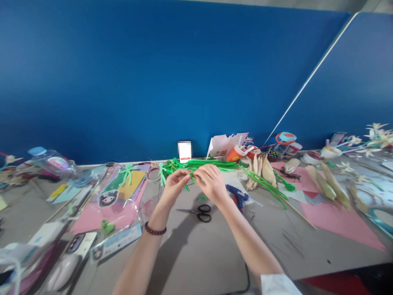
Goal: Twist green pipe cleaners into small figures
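Observation:
Both hands meet above the middle of the table, fingers pinched around a small green strip [192, 176] that looks like a piece of pipe cleaner. My left hand [175, 182] grips it from the left, a dark red bead bracelet on the wrist. From the right, my right hand [211, 182] closes on the same piece; its fingers hide much of it. Just behind lies a bundle of long green pipe cleaners [215, 164], with bent green pieces [173, 164] at its left end. Black-handled scissors [203, 213] rest on the table below the hands.
A blue glue gun [238, 196] lies right of my right hand. Behind stand a lit phone [185, 152] and a red paper cup [235, 154]. Dried husks [268, 172] and pink paper [340, 223] are to the right. On the left are plastic-wrapped papers [123, 200] and a bottle [53, 162].

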Available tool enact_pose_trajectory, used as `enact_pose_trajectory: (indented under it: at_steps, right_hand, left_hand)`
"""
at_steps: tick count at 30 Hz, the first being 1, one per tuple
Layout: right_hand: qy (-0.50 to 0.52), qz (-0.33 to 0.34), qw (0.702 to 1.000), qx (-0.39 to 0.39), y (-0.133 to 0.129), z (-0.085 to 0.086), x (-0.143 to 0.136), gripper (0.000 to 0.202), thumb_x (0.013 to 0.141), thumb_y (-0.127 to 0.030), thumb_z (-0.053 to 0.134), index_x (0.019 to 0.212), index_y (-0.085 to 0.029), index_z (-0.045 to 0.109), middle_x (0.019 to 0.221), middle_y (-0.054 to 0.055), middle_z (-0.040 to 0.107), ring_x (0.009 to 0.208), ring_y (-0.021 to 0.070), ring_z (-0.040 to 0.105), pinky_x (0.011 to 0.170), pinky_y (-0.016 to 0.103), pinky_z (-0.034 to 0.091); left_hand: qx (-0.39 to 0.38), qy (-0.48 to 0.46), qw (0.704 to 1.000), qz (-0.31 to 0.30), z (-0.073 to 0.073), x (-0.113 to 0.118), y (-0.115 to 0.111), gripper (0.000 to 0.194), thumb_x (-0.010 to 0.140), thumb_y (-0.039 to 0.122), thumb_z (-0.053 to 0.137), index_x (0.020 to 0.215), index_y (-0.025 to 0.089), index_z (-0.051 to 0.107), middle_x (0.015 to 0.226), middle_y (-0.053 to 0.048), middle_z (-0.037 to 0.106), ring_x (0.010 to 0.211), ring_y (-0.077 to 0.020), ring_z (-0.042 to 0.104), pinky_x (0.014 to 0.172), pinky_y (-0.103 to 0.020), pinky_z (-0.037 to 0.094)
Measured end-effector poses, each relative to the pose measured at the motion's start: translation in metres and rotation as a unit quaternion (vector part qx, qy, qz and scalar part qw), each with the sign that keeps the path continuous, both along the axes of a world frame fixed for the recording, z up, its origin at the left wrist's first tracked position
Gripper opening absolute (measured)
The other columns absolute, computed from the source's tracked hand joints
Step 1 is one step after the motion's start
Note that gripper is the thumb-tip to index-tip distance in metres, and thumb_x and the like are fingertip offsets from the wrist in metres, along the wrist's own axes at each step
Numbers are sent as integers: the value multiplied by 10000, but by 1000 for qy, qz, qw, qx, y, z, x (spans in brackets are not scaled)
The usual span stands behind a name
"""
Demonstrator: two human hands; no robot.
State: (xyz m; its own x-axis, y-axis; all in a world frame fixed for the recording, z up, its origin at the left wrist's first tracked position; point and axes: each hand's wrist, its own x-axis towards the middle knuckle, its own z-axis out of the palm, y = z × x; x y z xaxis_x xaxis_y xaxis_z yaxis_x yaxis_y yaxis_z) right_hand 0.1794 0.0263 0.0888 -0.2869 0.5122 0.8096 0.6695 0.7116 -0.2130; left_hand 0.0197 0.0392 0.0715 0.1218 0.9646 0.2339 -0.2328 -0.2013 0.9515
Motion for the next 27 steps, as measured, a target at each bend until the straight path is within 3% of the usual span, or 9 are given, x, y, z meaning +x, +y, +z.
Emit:
enact_pose_trajectory:
  at_steps: [17,27]
  right_hand:
    - [6,-30,1000,2,1,1,-1,135,874,-152,488,877,-202,613,844,54,636,851,192,533,788,330,418]
    - [-2,-30,1000,-1,0,1,0,144,883,-166,480,895,-203,619,865,54,640,878,192,532,802,334,408]
  left_hand:
    - [-37,-50,997,44,5,7,-3,184,608,290,778,674,174,653,849,-23,646,773,-134,590,720,-249,470]
    - [-31,-65,997,11,4,5,-4,173,641,282,758,686,168,637,835,-8,591,755,-111,526,697,-214,419]
